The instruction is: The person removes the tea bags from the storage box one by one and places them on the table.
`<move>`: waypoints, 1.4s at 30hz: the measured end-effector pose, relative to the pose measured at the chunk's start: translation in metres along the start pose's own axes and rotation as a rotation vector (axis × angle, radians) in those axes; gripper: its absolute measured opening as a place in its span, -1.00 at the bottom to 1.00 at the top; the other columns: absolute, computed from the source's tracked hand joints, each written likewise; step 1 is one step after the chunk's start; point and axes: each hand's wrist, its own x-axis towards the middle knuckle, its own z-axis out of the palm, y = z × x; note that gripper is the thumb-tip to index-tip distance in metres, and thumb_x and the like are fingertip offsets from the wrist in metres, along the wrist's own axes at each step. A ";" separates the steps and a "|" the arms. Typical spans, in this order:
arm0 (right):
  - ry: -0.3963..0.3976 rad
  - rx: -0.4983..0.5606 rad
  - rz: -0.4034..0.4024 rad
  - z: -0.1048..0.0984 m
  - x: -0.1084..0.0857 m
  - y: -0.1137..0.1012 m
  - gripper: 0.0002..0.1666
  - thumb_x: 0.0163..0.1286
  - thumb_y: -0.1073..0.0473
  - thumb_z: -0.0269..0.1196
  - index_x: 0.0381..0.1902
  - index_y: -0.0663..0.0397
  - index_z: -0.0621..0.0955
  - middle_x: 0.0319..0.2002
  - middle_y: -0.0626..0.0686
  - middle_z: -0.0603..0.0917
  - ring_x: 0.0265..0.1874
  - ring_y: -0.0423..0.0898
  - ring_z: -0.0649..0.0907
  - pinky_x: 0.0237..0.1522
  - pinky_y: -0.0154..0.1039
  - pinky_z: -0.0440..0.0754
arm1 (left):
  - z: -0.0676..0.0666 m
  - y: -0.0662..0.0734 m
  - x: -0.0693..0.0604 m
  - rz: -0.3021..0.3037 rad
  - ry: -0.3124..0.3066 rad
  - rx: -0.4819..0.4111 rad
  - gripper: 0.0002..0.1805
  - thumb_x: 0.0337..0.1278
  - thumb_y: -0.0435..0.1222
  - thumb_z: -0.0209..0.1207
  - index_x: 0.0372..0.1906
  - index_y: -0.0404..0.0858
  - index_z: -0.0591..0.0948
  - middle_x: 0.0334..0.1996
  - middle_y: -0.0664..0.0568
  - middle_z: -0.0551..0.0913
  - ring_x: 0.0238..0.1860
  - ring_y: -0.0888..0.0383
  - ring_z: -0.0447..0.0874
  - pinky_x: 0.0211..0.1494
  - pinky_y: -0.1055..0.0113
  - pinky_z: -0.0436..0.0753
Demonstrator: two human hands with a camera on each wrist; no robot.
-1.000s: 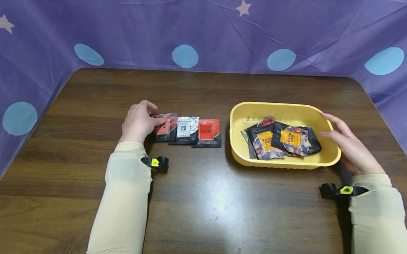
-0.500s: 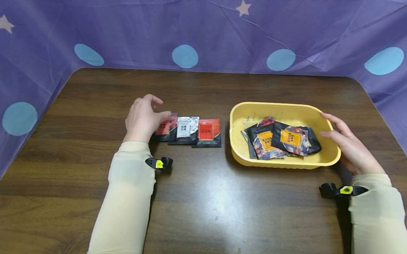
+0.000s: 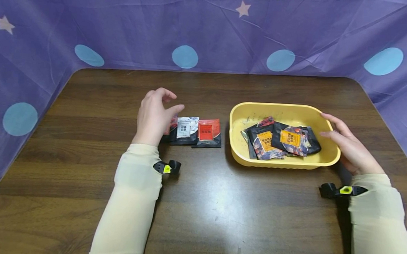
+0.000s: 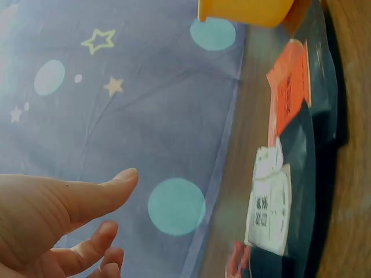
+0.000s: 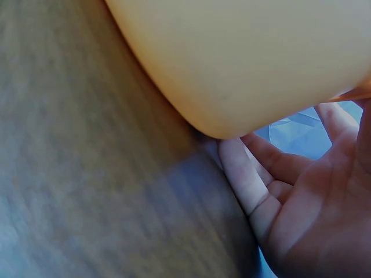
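Observation:
My left hand (image 3: 153,118) is raised over the left end of a row of sachets, thumb and fingers apart, holding nothing. It partly hides a dark red-labelled sachet (image 3: 173,128). Beside that one lie a white-labelled sachet (image 3: 184,130) and a red-orange sachet (image 3: 209,133), edges overlapping. At the right, my right hand (image 3: 355,152) grips the end of a yellow plastic basin (image 3: 235,146), its thumb over the rim and its fingers along the outside. In the right wrist view, fingers (image 5: 237,168) touch the basin's lower wall. Inside the basin lie several black sachets with orange labels (image 3: 290,138).
A brown wooden table (image 3: 198,219) bears everything. Behind it and at both sides hangs a purple cloth (image 3: 222,32) with stars and blue dots. A black strap with a small camera sits on each wrist (image 3: 167,167).
My left hand has let go of the leftmost sachet, risen and moved to the right above the row. The right hand and the basin have stayed in place.

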 end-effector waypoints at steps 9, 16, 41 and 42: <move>0.000 0.004 -0.002 0.000 0.000 0.000 -0.43 0.53 0.30 -0.02 0.33 -0.42 0.28 0.13 -0.16 0.32 -0.16 -0.32 0.63 -0.35 -0.24 0.69 | 0.005 0.015 -0.007 0.097 0.034 -0.053 -0.65 0.17 -0.15 0.35 -0.02 -0.23 0.63 -0.03 -0.12 0.60 -0.07 -0.07 0.52 0.01 0.10 0.46; -0.004 0.013 -0.005 0.001 0.000 0.000 -0.43 0.53 0.31 -0.03 0.34 -0.41 0.28 0.13 -0.15 0.32 -0.16 -0.31 0.63 -0.35 -0.24 0.69 | 0.011 0.027 -0.013 0.169 0.044 -0.087 -0.68 0.13 -0.16 0.39 -0.07 -0.21 0.65 -0.10 -0.09 0.60 -0.14 -0.02 0.53 -0.02 0.14 0.47; -0.002 0.002 0.007 0.001 -0.001 -0.001 -0.43 0.54 0.29 -0.02 0.35 -0.43 0.27 0.13 -0.16 0.31 -0.16 -0.31 0.63 -0.36 -0.23 0.70 | 0.052 0.063 -0.043 0.438 -0.042 -0.176 -0.76 0.13 -0.22 0.39 -0.15 -0.24 0.67 -0.22 -0.02 0.59 -0.22 0.04 0.53 -0.08 0.26 0.51; -0.002 0.004 0.008 0.001 0.000 -0.001 -0.43 0.54 0.29 -0.02 0.35 -0.44 0.27 0.13 -0.15 0.31 -0.17 -0.31 0.64 -0.36 -0.23 0.70 | 0.054 0.064 -0.044 0.454 -0.046 -0.182 -0.76 0.13 -0.23 0.39 -0.15 -0.24 0.67 -0.24 -0.03 0.58 -0.22 0.05 0.52 -0.09 0.27 0.49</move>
